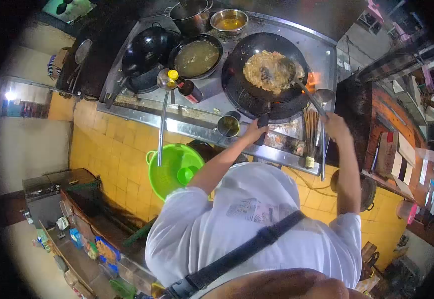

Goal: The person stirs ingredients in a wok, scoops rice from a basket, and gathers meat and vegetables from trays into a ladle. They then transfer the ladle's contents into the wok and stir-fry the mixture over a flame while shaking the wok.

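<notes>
My left hand [255, 131] grips the black handle of a big black wok [237, 62] on the steel stove. Fried rice [266, 72] fills the wok's middle. My right hand [336, 125] holds the long handle of a metal ladle [304, 89], whose bowl rests in the rice. Flame [314, 78] shows at the wok's right edge.
A second pan of yellowish broth [197, 58], an empty black wok [147, 47], a steel pot [192, 15] and a bowl of oil [229, 21] stand on the stove. A sauce bottle [184, 85], a long ladle [163, 119], a small cup [228, 125], chopsticks [310, 132] and a green bucket [169, 174] lie nearby.
</notes>
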A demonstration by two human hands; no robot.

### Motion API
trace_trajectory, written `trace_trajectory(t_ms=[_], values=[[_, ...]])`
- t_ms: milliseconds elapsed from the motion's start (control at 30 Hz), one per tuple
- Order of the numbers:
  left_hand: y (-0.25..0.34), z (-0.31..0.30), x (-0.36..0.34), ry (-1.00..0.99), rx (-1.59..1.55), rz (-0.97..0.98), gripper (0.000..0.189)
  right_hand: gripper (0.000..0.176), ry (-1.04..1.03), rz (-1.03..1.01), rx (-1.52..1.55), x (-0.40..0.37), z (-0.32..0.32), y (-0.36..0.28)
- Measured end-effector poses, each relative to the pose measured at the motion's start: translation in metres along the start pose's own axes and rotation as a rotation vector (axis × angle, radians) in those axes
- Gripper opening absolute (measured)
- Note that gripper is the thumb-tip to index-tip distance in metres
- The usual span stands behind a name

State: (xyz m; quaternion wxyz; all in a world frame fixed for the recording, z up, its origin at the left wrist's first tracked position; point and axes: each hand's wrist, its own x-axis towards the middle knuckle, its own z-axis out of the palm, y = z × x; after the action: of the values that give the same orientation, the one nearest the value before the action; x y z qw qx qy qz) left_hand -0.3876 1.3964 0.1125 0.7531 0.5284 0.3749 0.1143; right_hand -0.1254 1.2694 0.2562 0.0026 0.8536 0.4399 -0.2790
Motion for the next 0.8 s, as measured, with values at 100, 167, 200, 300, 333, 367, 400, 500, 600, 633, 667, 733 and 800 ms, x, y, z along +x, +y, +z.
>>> trace_trajectory(t_ms=[100,167,200,300,333,367,400,500,600,633,667,733,800], values=[[-0.022,0.001,0.019,0.057,0.013,0.041,0.030,0.031,0.403,-0.064,0.027,0.045,0.084,-0.008],[-0.016,0.006,0.012,0.082,0.014,0.071,0.030,0.035,0.202,-0.067,0.006,0.043,0.089,-0.035],[-0.010,0.003,0.009,0.043,-0.016,0.031,0.030,0.037,0.233,-0.291,0.108,0.045,0.082,-0.001],[-0.008,0.003,0.010,0.019,-0.119,-0.021,0.026,0.035,-0.325,0.076,0.067,-0.011,-0.056,-0.026],[-0.011,0.002,0.011,0.030,-0.183,-0.037,0.022,0.035,-0.329,0.071,0.061,0.003,-0.036,-0.016],[-0.007,0.001,0.010,0.035,-0.182,-0.035,0.022,0.034,-0.053,-0.134,-0.395,0.026,0.008,-0.005],[0.003,0.001,0.010,0.005,-0.144,-0.121,0.018,0.033,0.241,-0.336,-0.845,0.041,0.035,0.000],[0.005,0.031,0.011,0.149,-0.174,-0.259,0.012,0.035,0.331,-0.224,-0.233,0.024,0.073,-0.044],[0.106,0.065,-0.077,0.090,-0.659,-0.294,0.012,0.040,0.107,-0.120,0.008,-0.071,-0.016,-0.054],[0.134,0.067,-0.102,-0.033,-0.848,-0.331,0.013,0.042,0.138,-0.079,-0.156,-0.097,-0.035,-0.053],[0.157,0.064,-0.123,-0.141,-0.942,-0.401,0.014,0.042,0.150,-0.086,-0.226,-0.113,-0.045,-0.050],[0.161,0.046,-0.124,-0.278,-0.949,-0.480,0.015,0.043,0.156,-0.087,-0.291,-0.125,-0.041,-0.040],[0.118,0.022,-0.085,-0.290,-0.873,-0.479,0.015,0.048,0.186,-0.171,-0.247,-0.130,-0.021,-0.028]])
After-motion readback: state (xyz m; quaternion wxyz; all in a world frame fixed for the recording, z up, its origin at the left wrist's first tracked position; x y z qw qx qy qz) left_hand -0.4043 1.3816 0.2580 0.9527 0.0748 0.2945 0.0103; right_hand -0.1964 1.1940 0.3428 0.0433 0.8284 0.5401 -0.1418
